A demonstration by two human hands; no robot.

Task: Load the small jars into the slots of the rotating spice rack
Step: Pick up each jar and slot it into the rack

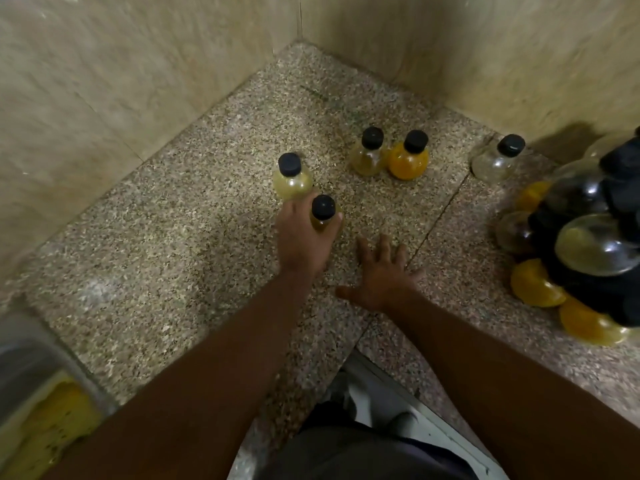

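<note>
Several small round jars with black caps stand on a speckled granite counter (194,237). My left hand (303,237) is shut on a dark yellow-green jar (323,214). Just behind it a pale yellow jar (292,178) touches my fingertips. Farther back stand an olive jar (369,152) and an orange jar (409,155) side by side, and a clear jar (497,159) is to the right. My right hand (379,271) lies flat on the counter, fingers spread, holding nothing. The black rotating spice rack (595,237) at the right edge holds several jars.
Beige tiled walls (121,81) meet in a corner behind the jars. A steel sink (31,372) with a yellow sponge is at the lower left. The counter's front edge runs diagonally near my body, at the bottom middle.
</note>
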